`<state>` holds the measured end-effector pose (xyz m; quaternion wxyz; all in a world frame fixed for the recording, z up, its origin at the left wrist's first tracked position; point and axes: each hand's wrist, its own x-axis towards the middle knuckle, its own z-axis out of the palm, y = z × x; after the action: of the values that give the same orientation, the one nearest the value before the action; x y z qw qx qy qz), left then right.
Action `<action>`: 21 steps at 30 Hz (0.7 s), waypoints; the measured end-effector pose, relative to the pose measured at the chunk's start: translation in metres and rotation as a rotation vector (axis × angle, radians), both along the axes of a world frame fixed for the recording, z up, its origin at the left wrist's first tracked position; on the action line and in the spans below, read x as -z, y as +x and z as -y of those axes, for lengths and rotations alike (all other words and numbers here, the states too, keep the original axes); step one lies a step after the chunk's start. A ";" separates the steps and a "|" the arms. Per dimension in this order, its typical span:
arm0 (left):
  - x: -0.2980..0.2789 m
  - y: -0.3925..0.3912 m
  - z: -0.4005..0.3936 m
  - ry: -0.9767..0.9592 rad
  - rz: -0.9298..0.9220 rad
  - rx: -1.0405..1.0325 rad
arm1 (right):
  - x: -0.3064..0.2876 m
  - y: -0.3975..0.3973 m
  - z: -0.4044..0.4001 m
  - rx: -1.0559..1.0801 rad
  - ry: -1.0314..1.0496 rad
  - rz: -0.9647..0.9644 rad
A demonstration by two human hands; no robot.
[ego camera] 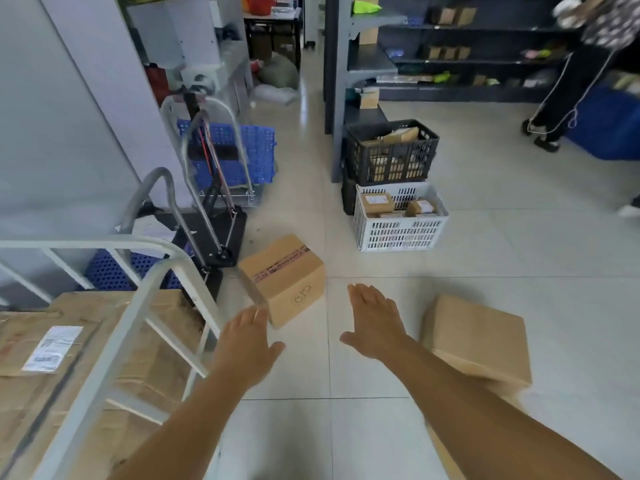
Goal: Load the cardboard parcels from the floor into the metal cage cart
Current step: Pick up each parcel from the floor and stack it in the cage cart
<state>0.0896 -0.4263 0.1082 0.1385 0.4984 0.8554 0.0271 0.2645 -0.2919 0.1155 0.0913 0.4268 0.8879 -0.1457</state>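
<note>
Reaching for the next parcel on the floor.
Left hand (pixel 246 336) and right hand (pixel 375 320) were spread wide, empty; the taped brown cardboard box (pixel 285 277) lay just ahead between them, needing a two-sided grip, white metal cage cart (pixel 138 306) to their left.

Two bare forearms are showing from the lower edge of the head view, with no sleeve, cuff or glove covering either one as far as the frame reaches. The left hand (pixel 247 336) is wearing a thin pale band on one finger, blurred, so its kind is unclear. The right hand (pixel 375 322) is wearing nothing that shows: no ring, watch or strap at the wrist. Both are appearing slightly smeared by motion blur.
</note>
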 end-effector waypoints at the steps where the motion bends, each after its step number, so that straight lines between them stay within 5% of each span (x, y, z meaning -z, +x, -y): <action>1: 0.003 0.009 -0.004 -0.004 0.000 0.012 | 0.002 0.012 -0.002 0.015 -0.011 0.016; 10: 0.033 0.021 -0.050 -0.092 0.019 0.054 | 0.028 0.047 -0.041 0.098 -0.047 0.075; 21: 0.060 -0.074 -0.145 -0.121 0.055 -0.003 | 0.045 -0.043 -0.154 0.099 -0.022 0.118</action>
<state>0.0151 -0.2815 0.0479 0.1916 0.4868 0.8522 -0.0107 0.2215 -0.1380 0.0707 0.1406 0.4769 0.8571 -0.1346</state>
